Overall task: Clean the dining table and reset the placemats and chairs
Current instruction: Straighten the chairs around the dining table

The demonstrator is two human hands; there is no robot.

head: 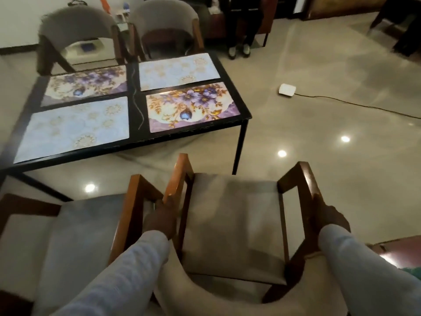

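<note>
A wooden chair with a beige seat (232,222) stands right below me, a little back from the black dining table (136,142). My left hand (160,221) grips its left armrest and my right hand (330,218) grips its right armrest. Several placemats lie on the table: two pale blue ones (75,127) (177,70) and two purple flowered ones (190,106) (86,84). A thin dark cord (136,99) runs between them. A second chair (75,226) stands close on the left, touching the one I hold.
Two grey-backed chairs (77,28) (166,21) stand at the table's far side. A white box with a black cable (286,90) lies on the shiny floor to the right. A seated person's legs and shoes (239,49) show at the back. Dark furniture (401,26) stands far right.
</note>
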